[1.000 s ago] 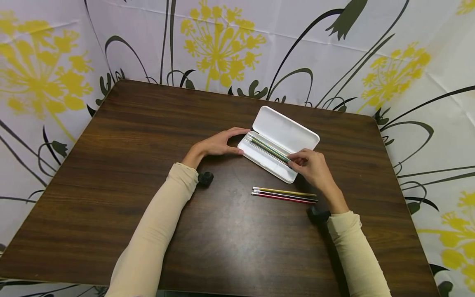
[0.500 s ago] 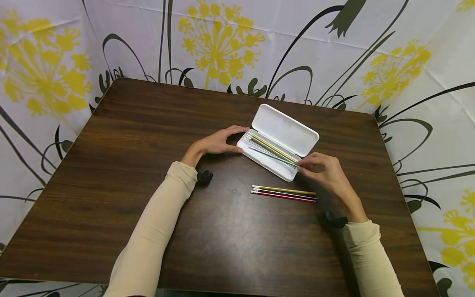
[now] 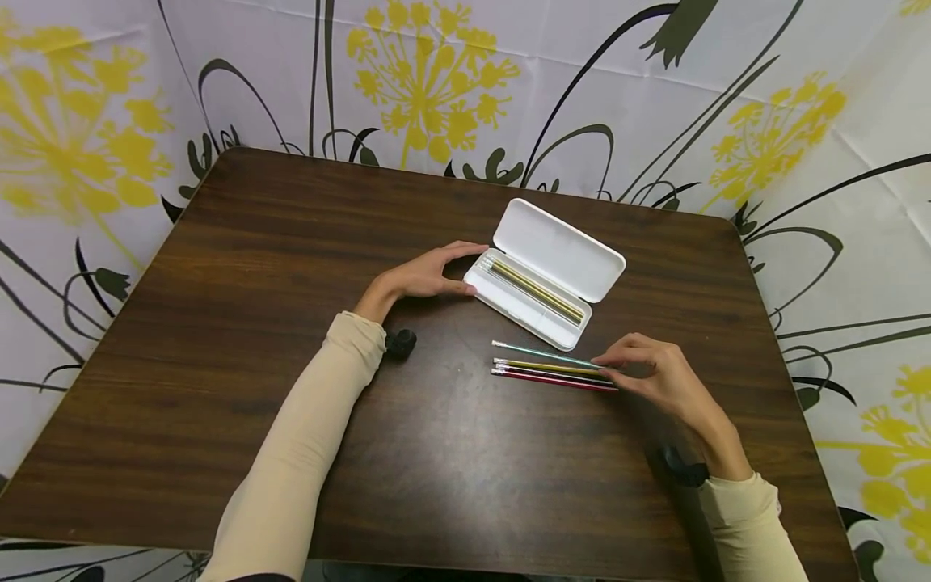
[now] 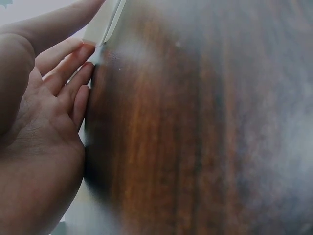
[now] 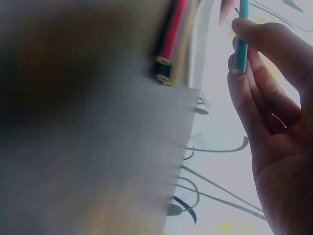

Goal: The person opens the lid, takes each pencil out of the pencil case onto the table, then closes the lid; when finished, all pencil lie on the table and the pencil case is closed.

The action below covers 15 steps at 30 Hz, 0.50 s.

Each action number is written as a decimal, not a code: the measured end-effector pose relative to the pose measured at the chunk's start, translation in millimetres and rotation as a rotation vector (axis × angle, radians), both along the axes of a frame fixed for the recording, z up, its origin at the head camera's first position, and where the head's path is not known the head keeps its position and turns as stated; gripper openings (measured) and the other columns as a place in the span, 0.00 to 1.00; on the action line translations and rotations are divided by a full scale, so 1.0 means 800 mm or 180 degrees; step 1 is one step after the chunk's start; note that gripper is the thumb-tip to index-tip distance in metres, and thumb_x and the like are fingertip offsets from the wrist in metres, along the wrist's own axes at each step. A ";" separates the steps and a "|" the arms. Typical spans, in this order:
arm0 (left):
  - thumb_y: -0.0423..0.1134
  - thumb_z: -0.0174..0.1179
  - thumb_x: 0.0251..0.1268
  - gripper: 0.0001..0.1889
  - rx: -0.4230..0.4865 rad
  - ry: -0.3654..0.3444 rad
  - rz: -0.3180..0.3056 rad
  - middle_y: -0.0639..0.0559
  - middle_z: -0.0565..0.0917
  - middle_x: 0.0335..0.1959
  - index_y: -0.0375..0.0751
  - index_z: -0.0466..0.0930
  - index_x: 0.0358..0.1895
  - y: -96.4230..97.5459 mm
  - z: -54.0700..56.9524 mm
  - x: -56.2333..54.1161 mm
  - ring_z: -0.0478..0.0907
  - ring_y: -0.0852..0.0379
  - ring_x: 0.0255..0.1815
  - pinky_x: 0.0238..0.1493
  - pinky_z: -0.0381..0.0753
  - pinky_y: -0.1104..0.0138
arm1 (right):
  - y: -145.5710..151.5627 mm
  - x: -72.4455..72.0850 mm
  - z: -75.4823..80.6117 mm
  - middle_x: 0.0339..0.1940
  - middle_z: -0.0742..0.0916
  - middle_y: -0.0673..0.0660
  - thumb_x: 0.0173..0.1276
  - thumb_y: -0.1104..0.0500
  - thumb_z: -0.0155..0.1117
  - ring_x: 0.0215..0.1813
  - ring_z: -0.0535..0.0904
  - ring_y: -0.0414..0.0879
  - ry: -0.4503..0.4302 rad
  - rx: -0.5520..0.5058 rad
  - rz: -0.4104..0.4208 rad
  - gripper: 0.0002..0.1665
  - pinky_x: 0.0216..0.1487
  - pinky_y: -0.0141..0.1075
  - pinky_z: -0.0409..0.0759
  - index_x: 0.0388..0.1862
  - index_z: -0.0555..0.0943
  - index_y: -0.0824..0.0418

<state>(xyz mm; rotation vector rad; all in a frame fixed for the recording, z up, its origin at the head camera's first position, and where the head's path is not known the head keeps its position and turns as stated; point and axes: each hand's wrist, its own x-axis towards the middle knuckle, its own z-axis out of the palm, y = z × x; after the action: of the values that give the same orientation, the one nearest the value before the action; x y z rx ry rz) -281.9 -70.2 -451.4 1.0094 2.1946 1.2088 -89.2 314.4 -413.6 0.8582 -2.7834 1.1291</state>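
We see a green pencil (image 3: pixel 541 353) just in front of an open white pencil case (image 3: pixel 558 249), its tip pinched between the right hand's (image 3: pixel 665 376) thumb and fingers. Beyond it, more pencils (image 3: pixel 538 289) lie inside the case. Nearer us than the case, yellow, black and red pencils (image 3: pixel 549 373) lie in a row. At the case's left end, the left hand (image 3: pixel 422 275) rests ungrasping, fingers extended, touching it. Under the case, we see a brown table (image 3: pixel 327 226).
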 end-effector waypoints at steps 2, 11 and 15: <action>0.44 0.68 0.63 0.41 0.0001 0.0001 0.0010 0.49 0.58 0.74 0.46 0.58 0.77 0.000 0.000 0.000 0.53 0.53 0.74 0.69 0.54 0.53 | 0.002 0.008 -0.005 0.39 0.84 0.44 0.54 0.70 0.76 0.41 0.80 0.39 0.0055 0.0050 0.0080 0.19 0.40 0.31 0.77 0.43 0.89 0.52; 0.44 0.69 0.62 0.41 -0.0027 0.0031 0.0054 0.51 0.59 0.74 0.48 0.59 0.76 0.001 0.000 -0.001 0.53 0.55 0.74 0.70 0.54 0.54 | 0.001 0.024 -0.024 0.39 0.84 0.45 0.52 0.69 0.78 0.39 0.80 0.39 0.0227 0.0206 0.0196 0.19 0.39 0.26 0.75 0.41 0.89 0.53; 0.44 0.69 0.63 0.41 -0.0029 0.0032 0.0051 0.50 0.59 0.74 0.48 0.59 0.76 0.001 -0.001 0.001 0.53 0.55 0.74 0.70 0.53 0.54 | 0.001 0.025 -0.027 0.39 0.84 0.45 0.52 0.69 0.78 0.39 0.80 0.39 0.0250 0.0217 0.0218 0.18 0.39 0.26 0.74 0.41 0.90 0.53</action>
<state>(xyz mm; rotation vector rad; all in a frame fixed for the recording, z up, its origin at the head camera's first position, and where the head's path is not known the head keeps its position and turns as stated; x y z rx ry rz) -280.8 -69.2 -452.2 0.9982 2.2179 1.2021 -69.5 315.4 -434.8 0.9890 -2.7630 0.9914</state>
